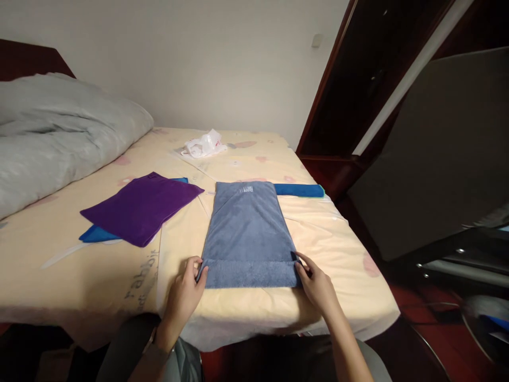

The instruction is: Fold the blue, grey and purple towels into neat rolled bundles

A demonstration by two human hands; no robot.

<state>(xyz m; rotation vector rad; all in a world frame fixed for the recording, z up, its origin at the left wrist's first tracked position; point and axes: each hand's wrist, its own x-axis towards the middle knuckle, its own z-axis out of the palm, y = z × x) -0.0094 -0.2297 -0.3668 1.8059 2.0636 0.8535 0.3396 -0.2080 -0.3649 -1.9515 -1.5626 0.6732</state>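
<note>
A grey-blue towel (248,228) lies flat on the bed (99,276), its near edge folded up into a narrow band. My left hand (183,294) pinches the band's left corner. My right hand (316,284) pinches the right corner. Both hands are closed on the towel's folded edge. To the left lies a purple cloth (141,207) on top of a bright blue cloth (93,233). Another blue cloth (299,190) pokes out from behind the towel at the right.
A grey duvet (51,132) is heaped at the bed's left. A crumpled white plastic bag (204,143) sits at the far side. A dark wooden wardrobe (358,95) and a dark panel (437,159) stand right of the bed, by its right edge.
</note>
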